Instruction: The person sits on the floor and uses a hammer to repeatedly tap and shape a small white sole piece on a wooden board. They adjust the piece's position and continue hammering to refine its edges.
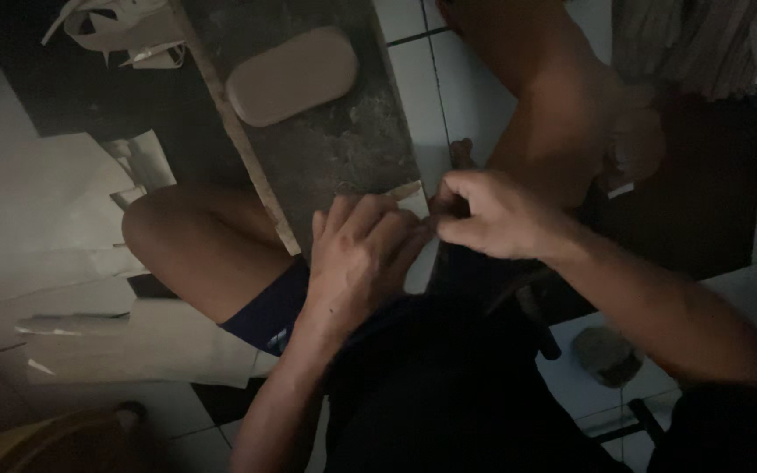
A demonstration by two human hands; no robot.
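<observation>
My left hand [363, 250] lies palm down at the near end of a grey stone slab [326, 131], fingers together, pressing a pale thin sheet [406, 194] against the slab's edge. My right hand [488, 215] is curled just to the right, thumb and fingers pinched around a small dark tool [460, 156] whose tip sticks up above the knuckles. The two hands almost touch. What lies under the fingers is hidden in the dim light.
A pale oval piece [291, 74] rests on the slab's far part. Pale sheets [63, 263] are stacked on the tiled floor at left. My bare knees [194, 236] flank the slab. A round object [604, 355] lies on the floor at right.
</observation>
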